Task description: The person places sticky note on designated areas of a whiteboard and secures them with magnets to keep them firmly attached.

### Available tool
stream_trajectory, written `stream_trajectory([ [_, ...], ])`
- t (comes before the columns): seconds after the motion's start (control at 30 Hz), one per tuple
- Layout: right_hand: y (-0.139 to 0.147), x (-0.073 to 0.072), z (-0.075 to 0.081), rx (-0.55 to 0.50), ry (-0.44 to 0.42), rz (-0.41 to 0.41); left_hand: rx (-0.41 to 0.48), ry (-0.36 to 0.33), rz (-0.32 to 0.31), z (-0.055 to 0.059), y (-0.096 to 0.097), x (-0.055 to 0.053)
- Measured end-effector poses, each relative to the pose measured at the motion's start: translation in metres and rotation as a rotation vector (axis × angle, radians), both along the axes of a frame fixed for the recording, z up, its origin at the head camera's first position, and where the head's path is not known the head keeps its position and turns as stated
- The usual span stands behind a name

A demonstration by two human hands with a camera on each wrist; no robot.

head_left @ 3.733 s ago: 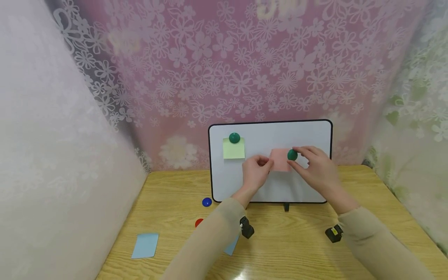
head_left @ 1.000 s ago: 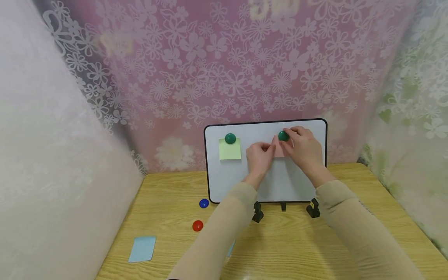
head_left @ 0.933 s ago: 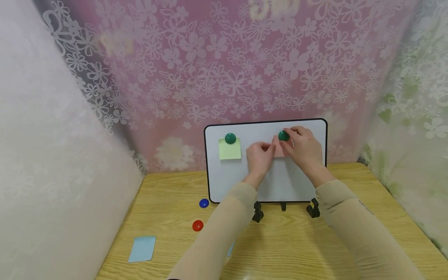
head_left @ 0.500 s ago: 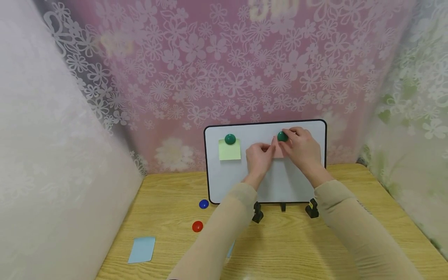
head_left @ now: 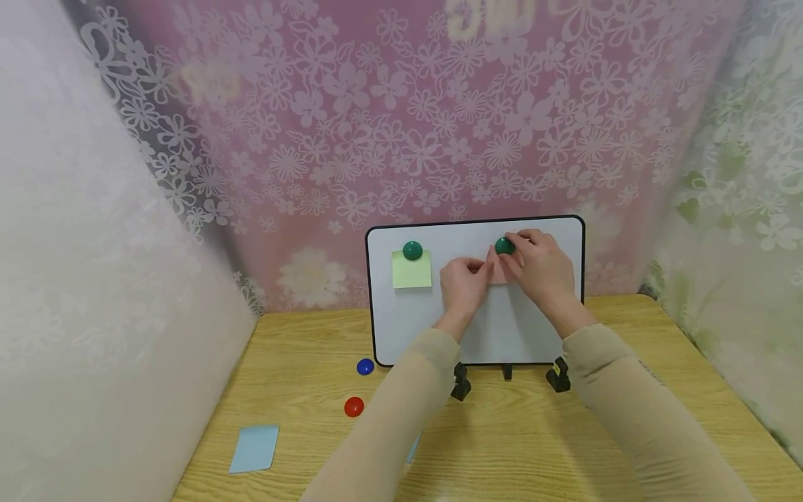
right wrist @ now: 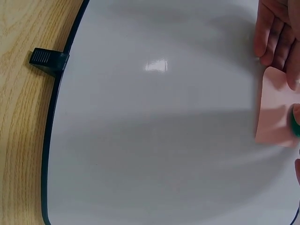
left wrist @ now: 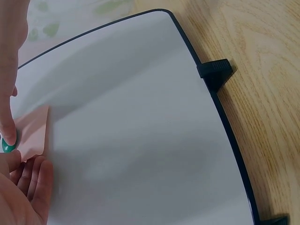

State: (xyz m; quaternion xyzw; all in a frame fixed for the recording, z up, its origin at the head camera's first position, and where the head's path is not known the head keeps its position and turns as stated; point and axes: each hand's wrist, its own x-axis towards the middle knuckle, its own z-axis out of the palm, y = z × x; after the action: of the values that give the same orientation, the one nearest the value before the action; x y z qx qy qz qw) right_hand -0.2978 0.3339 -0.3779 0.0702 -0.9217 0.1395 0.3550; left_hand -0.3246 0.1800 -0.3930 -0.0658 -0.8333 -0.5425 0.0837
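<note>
A pink sticky note (right wrist: pixel 274 115) lies against the upper right part of a white magnetic board (head_left: pixel 514 335). My left hand (head_left: pixel 463 287) pinches the note's left edge between thumb and fingertips. Between thumb and forefinger, my right hand (head_left: pixel 544 270) holds a round green magnet (head_left: pixel 505 245) at the note's top edge. Fingers partly cover note and magnet in the head view. To the left on the same board, a second green magnet (head_left: pixel 412 250) overlaps the top of a pale green sticky note (head_left: pixel 411 272).
The board stands upright on small black feet (head_left: pixel 507 372) on a wooden table (head_left: pixel 301 348). Left of my left forearm are a blue magnet (head_left: pixel 365 367), a red magnet (head_left: pixel 354 406) and a light blue note (head_left: pixel 254 448). Another blue note (head_left: pixel 414 448) is mostly hidden by the sleeve.
Both hands have moved up the board with the pink note. The right hand's green magnet went from beside the note to its top edge, then shifted slightly left.
</note>
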Motion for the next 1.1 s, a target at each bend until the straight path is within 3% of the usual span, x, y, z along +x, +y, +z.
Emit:
stream_trajectory([
  [0.3, 0.001, 0.004, -0.002, -0.014, 0.014, 0.002, 0.009, -0.029, -0.006, -0.002, -0.004, 0.002],
  [1.1, -0.002, 0.011, -0.019, -0.182, 0.15, 0.029, -0.008, 0.012, -0.017, -0.005, -0.014, 0.005],
])
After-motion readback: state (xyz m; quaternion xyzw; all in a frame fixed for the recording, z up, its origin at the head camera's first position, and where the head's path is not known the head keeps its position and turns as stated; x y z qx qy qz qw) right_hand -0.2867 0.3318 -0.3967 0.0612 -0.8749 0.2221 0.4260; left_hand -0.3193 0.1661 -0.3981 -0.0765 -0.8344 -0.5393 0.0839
